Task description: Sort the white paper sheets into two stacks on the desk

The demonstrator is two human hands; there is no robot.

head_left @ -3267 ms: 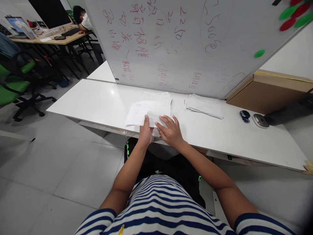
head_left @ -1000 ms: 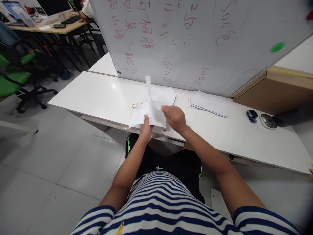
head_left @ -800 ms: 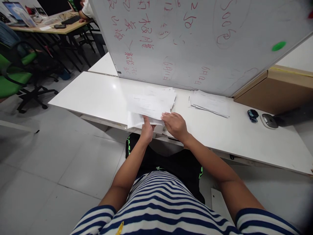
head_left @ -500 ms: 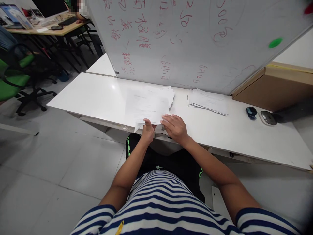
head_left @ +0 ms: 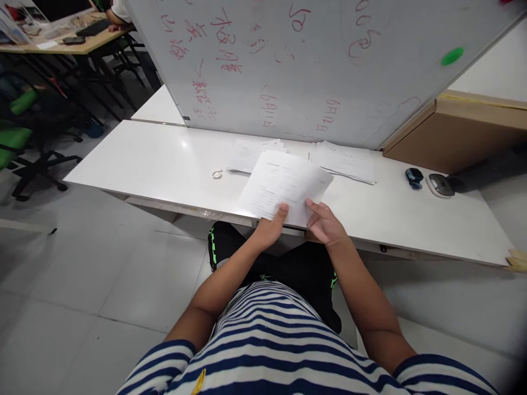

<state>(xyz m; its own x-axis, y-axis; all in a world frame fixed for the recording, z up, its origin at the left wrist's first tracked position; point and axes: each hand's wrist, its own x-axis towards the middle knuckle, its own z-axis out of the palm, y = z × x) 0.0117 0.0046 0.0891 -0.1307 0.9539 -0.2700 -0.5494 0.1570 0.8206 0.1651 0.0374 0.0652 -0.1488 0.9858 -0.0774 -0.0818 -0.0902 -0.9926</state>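
A printed sheet of paper [head_left: 284, 178] is tilted up over the front edge of the white table; whether more sheets lie under it I cannot tell. My left hand [head_left: 269, 227] grips its lower edge, thumb on top and fingers hidden beneath. At the lower right edge my right hand [head_left: 326, 222] pinches the paper between thumb and curled fingers. Just behind lies a stack of papers [head_left: 251, 156], partly covered by the held sheet. To its right is a second stack of papers [head_left: 348, 162]. A small pale ring-shaped item [head_left: 217, 174] lies left of the first stack.
The white table [head_left: 160, 164] runs across in front of me, with a whiteboard [head_left: 304, 71] with red writing standing along its back. On the right are a cardboard box [head_left: 461, 137], a dark blue object [head_left: 414, 178] and a grey rounded device [head_left: 440, 185]. Another person's hand [head_left: 117, 26] rests on a desk at far left.
The held paper has moved right and turned, uncovering the ring-shaped item and part of the left stack. My right hand has gone from lying flat at the edge to pinching it.
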